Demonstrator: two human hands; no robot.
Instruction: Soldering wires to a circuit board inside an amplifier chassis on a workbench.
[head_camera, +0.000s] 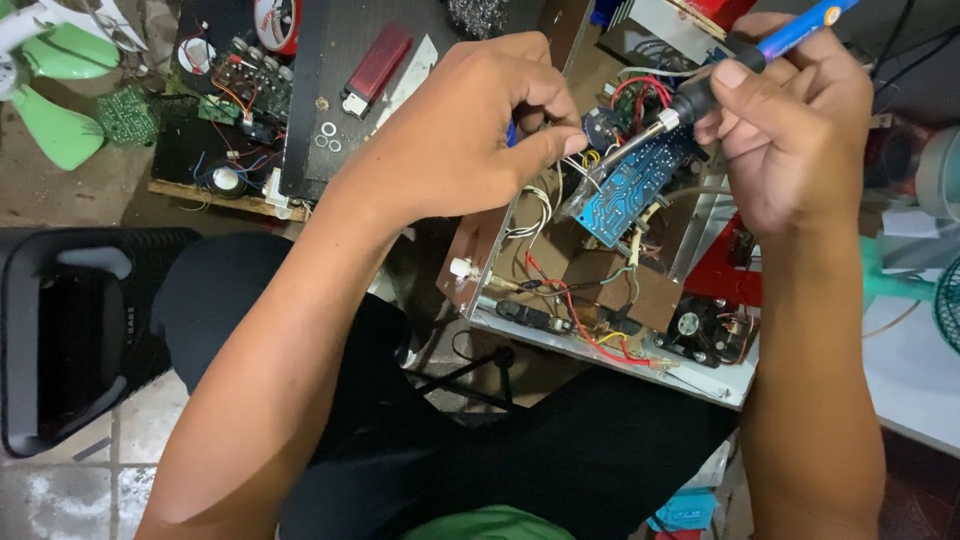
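My right hand (795, 120) grips a soldering iron (745, 62) with a blue and black handle, its metal tip resting on a blue circuit board (630, 185). My left hand (465, 135) pinches something small, perhaps a wire or solder, at the board's upper left edge; my fingers hide what it is. The board stands tilted inside an open metal chassis (610, 355) full of red, yellow and white wires, a brown block and a small fan (700, 330). The chassis rests on my lap.
A dark board (350, 100) with a red lighter (375, 65) and small washers lies at the upper middle. Loose circuit boards (245, 85) and a green fan part (55, 100) lie on the floor at left. A black speaker cabinet (70, 330) stands lower left.
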